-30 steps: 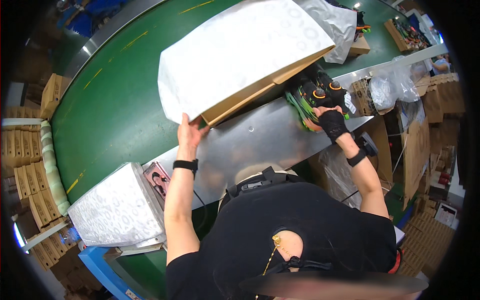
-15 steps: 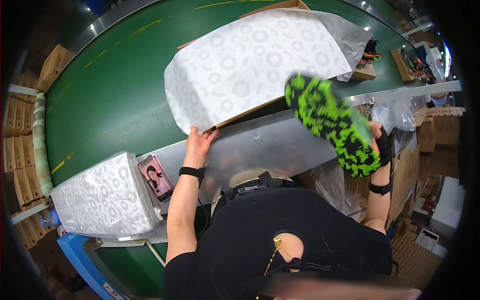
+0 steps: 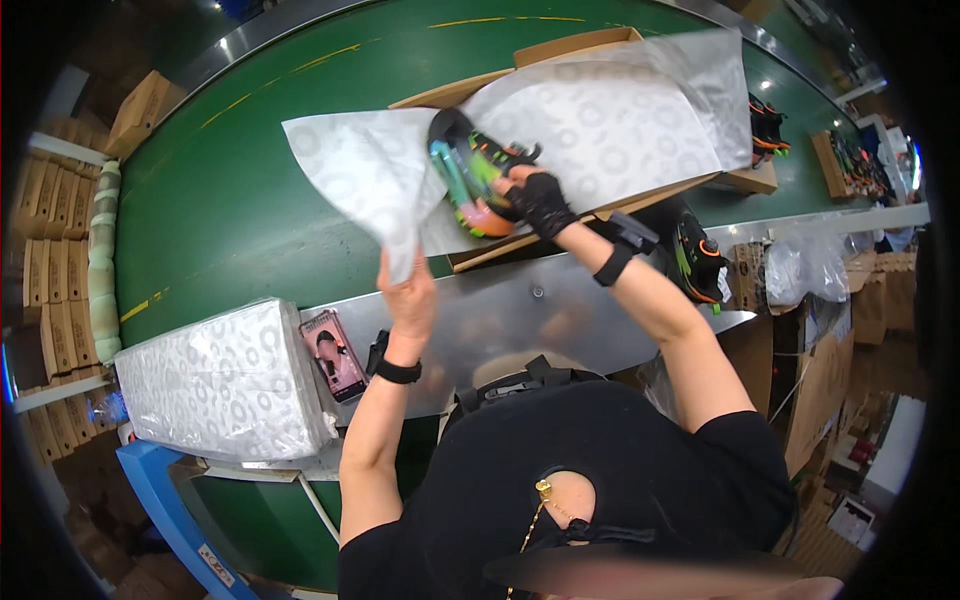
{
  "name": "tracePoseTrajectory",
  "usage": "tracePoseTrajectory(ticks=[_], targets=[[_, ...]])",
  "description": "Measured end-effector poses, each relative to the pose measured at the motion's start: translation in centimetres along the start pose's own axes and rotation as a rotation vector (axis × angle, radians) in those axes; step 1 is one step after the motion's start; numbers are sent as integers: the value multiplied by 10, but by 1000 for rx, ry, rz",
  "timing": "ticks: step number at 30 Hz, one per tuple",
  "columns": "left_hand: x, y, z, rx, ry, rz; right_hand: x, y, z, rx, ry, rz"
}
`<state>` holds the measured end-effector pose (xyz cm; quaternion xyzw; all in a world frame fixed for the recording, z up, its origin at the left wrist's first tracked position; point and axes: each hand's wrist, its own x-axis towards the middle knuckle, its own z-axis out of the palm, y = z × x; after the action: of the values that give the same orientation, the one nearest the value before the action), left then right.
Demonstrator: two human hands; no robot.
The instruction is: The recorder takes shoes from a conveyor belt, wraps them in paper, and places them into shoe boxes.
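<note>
Stack of patterned tissue paper [image 3: 215, 385] and phone [image 3: 335, 355] on the steel shelf [image 3: 520, 315] at left: untouched, same spots as 1 s ago.

Left hand [image 3: 408, 300]: 0.5 s ago it was laid flat at the box's near edge; now it is raised and pinched shut on the near corner of the tissue sheet [image 3: 365, 180], which is peeled back toward the left over the green belt [image 3: 220, 210]. Half of the cardboard box [image 3: 560, 60] is thereby uncovered.

Right hand [image 3: 540, 200], in a fingerless black glove: 0.5 s ago the shoe [image 3: 470, 175] was held up sole-first at the right of the box; now it is carried across and lowered into the opened box, on its side, toe toward the near wall. Fingers are closed around the heel end. Whether the shoe already rests on the box floor cannot be told.

Judgement: shoe 1 is being seated; shoe 2 [image 3: 695, 260] is waiting, black with orange and green trim, at the right end of the shelf, well apart from both hands.
</note>
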<state>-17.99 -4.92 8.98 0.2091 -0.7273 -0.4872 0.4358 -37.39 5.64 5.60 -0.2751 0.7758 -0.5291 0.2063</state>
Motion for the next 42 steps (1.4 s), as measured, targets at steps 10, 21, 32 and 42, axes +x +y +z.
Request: tracePoseTrajectory(ticks=[10,21,32,42], targets=[[55,3,28,212,-268,156,-6,-23,50,-65,36,92],[78,-32,69,264,-820,-100,-40,-38,12,-306,-326,-234],[90,-73,103,1208,-970,279,-206,42,-190,-1062,905,21],[52,-16,108,609,-851,346,-200,28,-230,-1329,407,-196]])
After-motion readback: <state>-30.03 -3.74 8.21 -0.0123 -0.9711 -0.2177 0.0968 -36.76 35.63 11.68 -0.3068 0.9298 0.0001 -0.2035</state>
